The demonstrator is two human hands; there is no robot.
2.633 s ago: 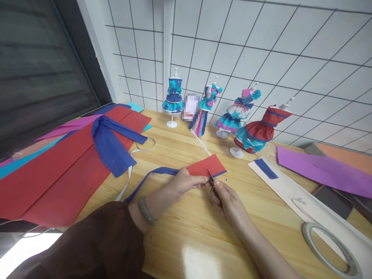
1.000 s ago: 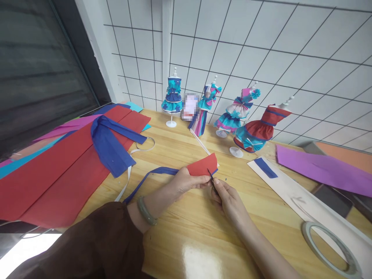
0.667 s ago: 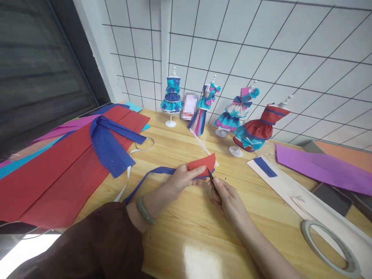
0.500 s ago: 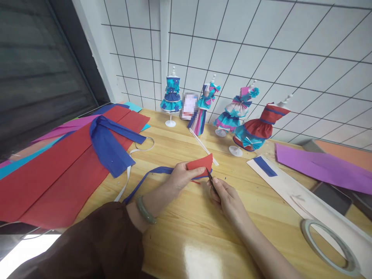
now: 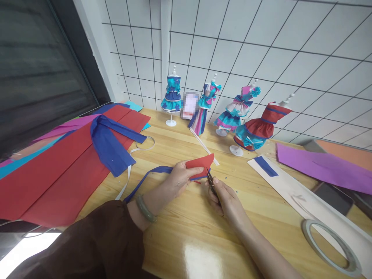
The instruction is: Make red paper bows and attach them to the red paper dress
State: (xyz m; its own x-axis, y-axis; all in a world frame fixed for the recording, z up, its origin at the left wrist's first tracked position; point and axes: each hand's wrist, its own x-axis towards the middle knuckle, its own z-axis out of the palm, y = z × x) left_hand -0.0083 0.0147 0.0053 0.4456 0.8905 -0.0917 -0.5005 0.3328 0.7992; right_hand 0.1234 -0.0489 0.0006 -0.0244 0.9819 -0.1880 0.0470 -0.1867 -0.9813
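My left hand (image 5: pixel 180 176) pinches a small red piece of crepe paper or fabric (image 5: pixel 200 162) with a blue edging along its lower side. From under that hand a long blue strip (image 5: pixel 148 176) trails left across the table. My right hand (image 5: pixel 225 193) is closed around small dark scissors (image 5: pixel 211 181), whose tips meet the right end of the red piece. I cannot tell whether the blades are cutting. A tiny red scrap (image 5: pixel 197 182) lies just below the piece.
Four small dress forms, among them a red and teal dress (image 5: pixel 255 130), stand at the back by the tiled wall. Red sheets (image 5: pixel 58 166) and a folded blue strip (image 5: pixel 109 149) lie left. To the right are a white board (image 5: pixel 286 190), tape roll (image 5: pixel 331 248) and purple sheet (image 5: pixel 319 164).
My right hand and the scissors have shifted very slightly at the edge of the red piece, with the blades showing a little more. My left hand keeps its hold.
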